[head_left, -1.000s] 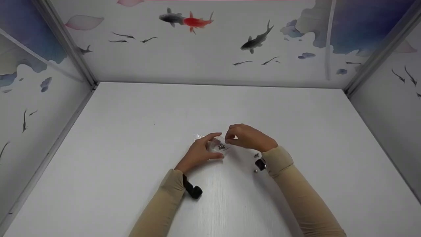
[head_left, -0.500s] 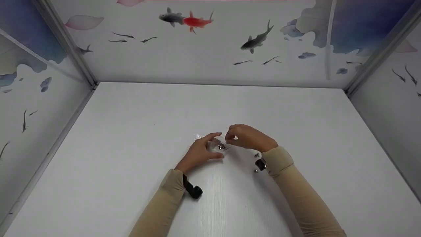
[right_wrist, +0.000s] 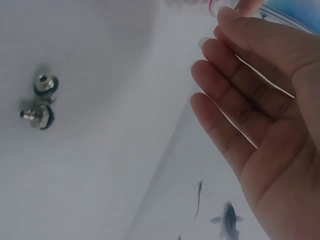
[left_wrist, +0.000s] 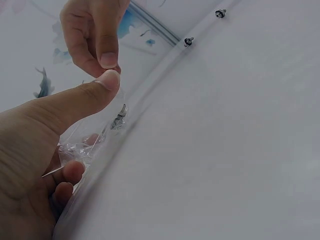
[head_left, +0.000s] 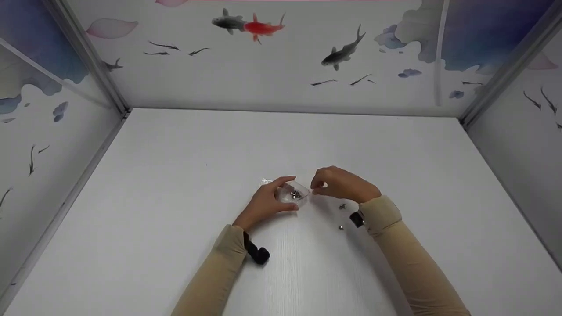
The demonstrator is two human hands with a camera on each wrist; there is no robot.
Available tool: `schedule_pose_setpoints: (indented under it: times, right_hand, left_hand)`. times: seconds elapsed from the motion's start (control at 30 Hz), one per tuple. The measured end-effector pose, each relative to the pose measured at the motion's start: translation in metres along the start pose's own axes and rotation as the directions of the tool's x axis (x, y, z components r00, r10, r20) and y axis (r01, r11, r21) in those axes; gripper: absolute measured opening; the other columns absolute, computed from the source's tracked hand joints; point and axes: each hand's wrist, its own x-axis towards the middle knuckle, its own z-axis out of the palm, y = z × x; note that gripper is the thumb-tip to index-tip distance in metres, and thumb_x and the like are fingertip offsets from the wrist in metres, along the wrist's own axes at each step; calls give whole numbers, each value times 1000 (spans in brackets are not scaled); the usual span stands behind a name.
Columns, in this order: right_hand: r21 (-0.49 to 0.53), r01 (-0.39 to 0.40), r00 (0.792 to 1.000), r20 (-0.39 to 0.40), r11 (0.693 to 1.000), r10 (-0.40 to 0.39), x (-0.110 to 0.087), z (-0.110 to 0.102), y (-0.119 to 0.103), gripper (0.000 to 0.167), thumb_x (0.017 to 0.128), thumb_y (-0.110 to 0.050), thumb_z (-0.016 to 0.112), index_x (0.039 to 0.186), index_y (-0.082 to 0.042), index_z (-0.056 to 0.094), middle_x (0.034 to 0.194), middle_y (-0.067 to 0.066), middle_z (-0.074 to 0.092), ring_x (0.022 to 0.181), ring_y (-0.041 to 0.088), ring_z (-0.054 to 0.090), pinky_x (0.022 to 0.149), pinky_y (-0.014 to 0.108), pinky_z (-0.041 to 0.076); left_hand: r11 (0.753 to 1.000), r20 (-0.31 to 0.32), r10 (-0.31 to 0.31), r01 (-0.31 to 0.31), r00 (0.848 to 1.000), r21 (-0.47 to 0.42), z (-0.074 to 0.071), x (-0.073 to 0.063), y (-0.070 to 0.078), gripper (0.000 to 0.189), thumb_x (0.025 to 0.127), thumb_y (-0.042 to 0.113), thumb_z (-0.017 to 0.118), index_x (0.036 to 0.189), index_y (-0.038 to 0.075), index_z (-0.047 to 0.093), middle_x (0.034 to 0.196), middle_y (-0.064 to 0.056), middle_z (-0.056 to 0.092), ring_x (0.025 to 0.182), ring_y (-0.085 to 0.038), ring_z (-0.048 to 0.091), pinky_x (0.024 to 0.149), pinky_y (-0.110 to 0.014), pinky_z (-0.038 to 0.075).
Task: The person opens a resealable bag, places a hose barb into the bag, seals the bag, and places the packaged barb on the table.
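My left hand [head_left: 263,202] holds a clear plastic bag [head_left: 303,188] between its spread thumb and fingers. Several small metal fittings [head_left: 295,194] lie bunched inside; in the left wrist view one fitting [left_wrist: 119,117] shows through the film. Crinkled plastic bunches behind the left fingers. At the bag's mouth, my right hand [head_left: 344,183] pinches the edge with thumb and forefinger. Its other fingers [right_wrist: 220,110] are spread below the thumb in the right wrist view. A reddish line runs along the mouth.
On the white table [head_left: 175,175], right of the bag, lie loose metal fittings [head_left: 342,206] with dark rings. Nearer the front is another fitting [head_left: 340,228]. White panels printed with fish [head_left: 342,50] enclose the back and sides.
My right hand has moved a little to the right, and the bag's mouth has spread wider the same way. My left hand has stayed in place.
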Motion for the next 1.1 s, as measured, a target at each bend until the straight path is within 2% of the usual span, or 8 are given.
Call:
schedule_pose_setpoints:
  times: [0.33, 0.6, 0.83, 1.1]
  right_hand:
    - [34, -126, 989, 77, 991, 124, -19, -2, 14, 15, 87, -13, 71, 101, -8, 74, 97, 1, 69, 90, 15, 61, 84, 36, 52]
    - [90, -164, 982, 109, 982, 154, -33, -6, 25, 14, 84, -12, 74, 97, -9, 74, 94, 0, 69, 87, 15, 59, 79, 34, 51]
    - [118, -235, 966, 140, 965, 218, -44, -4, 33, 16, 81, -19, 77, 96, -15, 74, 95, -5, 67, 90, 13, 57, 81, 33, 49]
    - [136, -293, 947, 174, 946, 269, -48, -2, 37, 13, 81, -17, 77, 93, -15, 73, 94, -3, 67, 88, 14, 57, 80, 34, 48]
  left_hand:
    - [1000, -7, 0, 0, 1000, -1, 0, 0, 1, 78, 72, 37, 84, 140, 25, 50, 113, 2, 63, 69, -11, 44, 65, -27, 39]
    - [1000, -12, 10, -10, 1000, 3, -1, -1, 1, 77, 71, 38, 84, 140, 25, 50, 113, 1, 62, 70, -11, 43, 67, -28, 38]
    - [1000, -11, -10, 10, 1000, 0, 0, 0, 0, 76, 72, 36, 85, 139, 25, 51, 115, 0, 62, 69, -12, 39, 68, -29, 36]
    - [1000, -17, -19, 18, 1000, -12, 1, 0, 2, 77, 71, 35, 85, 139, 25, 51, 113, 0, 62, 74, -13, 42, 73, -31, 38]
